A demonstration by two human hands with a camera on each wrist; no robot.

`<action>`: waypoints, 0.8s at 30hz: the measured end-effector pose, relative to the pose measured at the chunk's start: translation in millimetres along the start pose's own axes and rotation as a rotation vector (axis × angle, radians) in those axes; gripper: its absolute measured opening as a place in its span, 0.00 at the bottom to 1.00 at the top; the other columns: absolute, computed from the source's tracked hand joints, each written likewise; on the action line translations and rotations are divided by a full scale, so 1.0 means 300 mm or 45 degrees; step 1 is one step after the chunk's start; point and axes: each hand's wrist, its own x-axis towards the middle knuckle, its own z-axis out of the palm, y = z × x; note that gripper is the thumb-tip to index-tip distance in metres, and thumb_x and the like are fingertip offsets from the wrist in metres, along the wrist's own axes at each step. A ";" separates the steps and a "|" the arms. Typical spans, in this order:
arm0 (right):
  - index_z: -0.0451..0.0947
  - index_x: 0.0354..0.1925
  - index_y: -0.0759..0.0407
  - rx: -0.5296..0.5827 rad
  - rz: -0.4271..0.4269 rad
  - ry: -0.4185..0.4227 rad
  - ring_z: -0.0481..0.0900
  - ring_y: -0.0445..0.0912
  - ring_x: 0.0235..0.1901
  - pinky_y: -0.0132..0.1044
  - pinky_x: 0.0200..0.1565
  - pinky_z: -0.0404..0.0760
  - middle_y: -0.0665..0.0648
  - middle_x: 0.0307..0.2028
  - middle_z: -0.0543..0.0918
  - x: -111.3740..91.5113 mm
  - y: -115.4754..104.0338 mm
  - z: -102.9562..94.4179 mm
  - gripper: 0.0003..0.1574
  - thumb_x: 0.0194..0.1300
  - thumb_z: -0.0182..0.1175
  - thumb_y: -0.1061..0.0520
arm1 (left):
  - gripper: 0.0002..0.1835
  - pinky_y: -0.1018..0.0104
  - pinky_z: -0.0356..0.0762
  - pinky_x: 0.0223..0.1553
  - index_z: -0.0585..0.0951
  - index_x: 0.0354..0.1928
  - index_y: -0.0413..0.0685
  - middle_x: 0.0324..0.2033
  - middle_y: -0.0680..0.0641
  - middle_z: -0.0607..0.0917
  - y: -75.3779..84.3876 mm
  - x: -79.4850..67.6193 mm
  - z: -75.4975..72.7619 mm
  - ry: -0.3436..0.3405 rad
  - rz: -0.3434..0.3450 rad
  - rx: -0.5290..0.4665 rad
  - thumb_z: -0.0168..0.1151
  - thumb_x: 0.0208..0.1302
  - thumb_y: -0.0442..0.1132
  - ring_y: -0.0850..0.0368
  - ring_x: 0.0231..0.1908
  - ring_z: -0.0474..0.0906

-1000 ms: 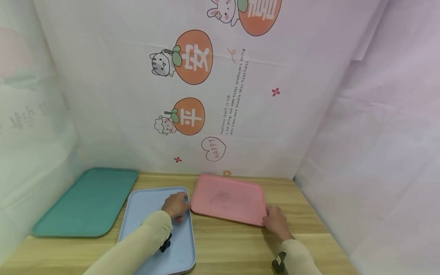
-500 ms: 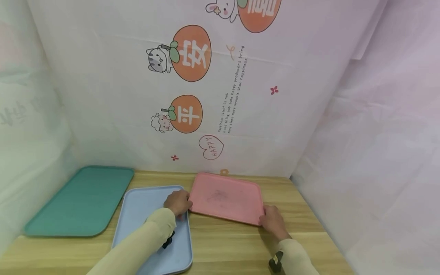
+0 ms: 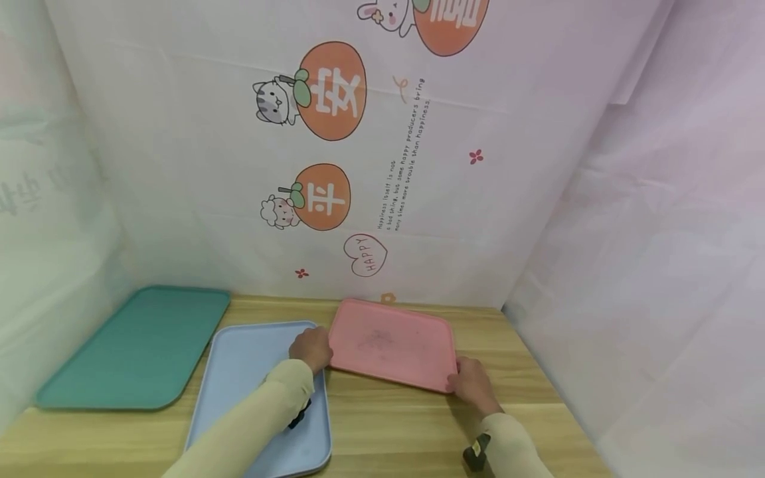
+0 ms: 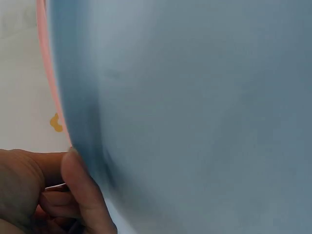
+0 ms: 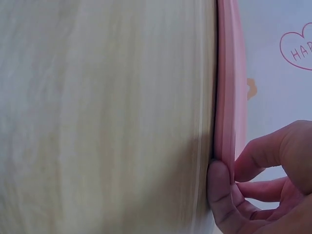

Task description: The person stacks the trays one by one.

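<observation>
A pink tray (image 3: 391, 342) with a faint grey smudge lies at the back of the wooden table in the head view. My right hand (image 3: 472, 383) pinches its front right corner; in the right wrist view, thumb (image 5: 220, 183) and forefinger hold the pink rim (image 5: 226, 92). At the pink tray's left end, my left hand (image 3: 311, 348) grips the edge between thumb and fingers, above the right rim of a light blue tray (image 3: 242, 355). The left wrist view has the thumb (image 4: 80, 180) where the pink edge meets the blue surface; the other fingers are partly hidden.
A green tray (image 3: 143, 348) lies on the left side of the table (image 3: 394, 431). White printed cloth (image 3: 442, 252) hangs behind and on both sides. My left forearm (image 3: 257, 415) crosses over the blue tray. Black camera mounts (image 3: 476, 453) sit on both wrists.
The head view has shifted slightly, so the trays appear a little further left. My left hand's fingers have closed in at the pink tray's edge. My right hand stays at its corner.
</observation>
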 end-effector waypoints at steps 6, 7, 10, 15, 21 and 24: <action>0.80 0.56 0.81 -0.023 0.045 -0.020 0.83 0.52 0.39 0.45 0.43 0.88 0.68 0.43 0.87 -0.008 -0.027 -0.005 0.25 0.62 0.65 0.69 | 0.11 0.64 0.71 0.21 0.77 0.26 0.46 0.24 0.44 0.80 0.042 -0.051 -0.051 -0.043 -0.105 -0.133 0.61 0.69 0.30 0.53 0.19 0.77; 0.79 0.57 0.81 -0.022 0.045 -0.019 0.83 0.53 0.40 0.46 0.44 0.88 0.69 0.44 0.87 -0.004 -0.024 -0.004 0.26 0.62 0.65 0.69 | 0.11 0.65 0.71 0.21 0.77 0.26 0.46 0.24 0.44 0.81 0.046 -0.055 -0.056 -0.048 -0.114 -0.156 0.61 0.69 0.30 0.54 0.18 0.77; 0.78 0.58 0.82 -0.008 0.036 -0.012 0.84 0.53 0.41 0.48 0.46 0.89 0.71 0.45 0.87 0.002 -0.015 -0.005 0.26 0.62 0.64 0.70 | 0.12 0.68 0.69 0.19 0.79 0.25 0.45 0.22 0.46 0.82 0.049 -0.062 -0.067 -0.052 -0.132 -0.233 0.61 0.70 0.31 0.56 0.17 0.77; 0.79 0.57 0.82 0.020 -0.001 0.007 0.86 0.54 0.41 0.48 0.46 0.90 0.72 0.46 0.88 -0.004 -0.014 -0.002 0.26 0.61 0.63 0.71 | 0.10 0.70 0.72 0.18 0.86 0.30 0.43 0.21 0.48 0.84 0.043 -0.063 -0.091 -0.060 -0.150 -0.344 0.61 0.71 0.31 0.57 0.16 0.79; 0.77 0.60 0.84 0.034 -0.007 0.006 0.87 0.56 0.45 0.50 0.49 0.91 0.77 0.50 0.87 -0.011 -0.015 0.004 0.28 0.62 0.61 0.72 | 0.16 0.69 0.83 0.21 0.89 0.54 0.38 0.27 0.46 0.85 0.028 -0.063 -0.107 -0.101 -0.201 -0.499 0.61 0.67 0.30 0.58 0.20 0.82; 0.74 0.63 0.85 0.085 0.005 -0.005 0.88 0.53 0.40 0.45 0.43 0.92 0.77 0.49 0.87 -0.011 -0.016 0.006 0.30 0.63 0.59 0.72 | 0.25 0.67 0.87 0.23 0.86 0.64 0.36 0.27 0.45 0.85 0.024 -0.067 -0.109 -0.111 -0.272 -0.634 0.62 0.64 0.27 0.58 0.22 0.81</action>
